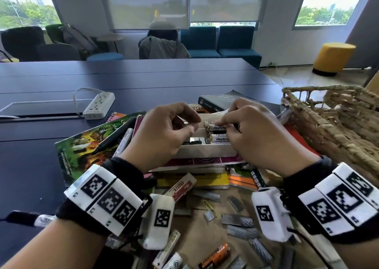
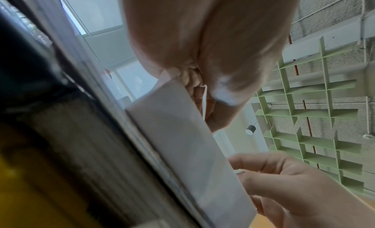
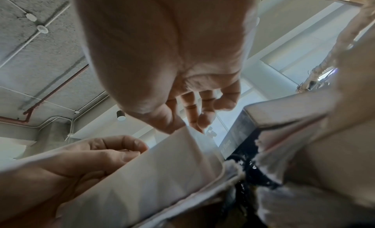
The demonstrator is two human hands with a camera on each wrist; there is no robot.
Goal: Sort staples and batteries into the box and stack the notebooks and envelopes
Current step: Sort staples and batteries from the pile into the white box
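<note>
Here you're mid-sort: right hand point(image 1: 252, 133) grips a white battery point(image 1: 218, 128) in the box point(image 1: 205, 151); left hand point(image 1: 164, 133) curled, contents unclear. Next, seat it beside its neighbour, then fetch the loose staple strips point(image 1: 240, 221).

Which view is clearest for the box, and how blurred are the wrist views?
Head view: sharpest, evenly daylit, edges bowed by the wide lens; the box with batteries sits between the hands. Left wrist view: box wall soft, stack at left dark and smeared. Right wrist view: blurred close up, palm fills the top.
</note>
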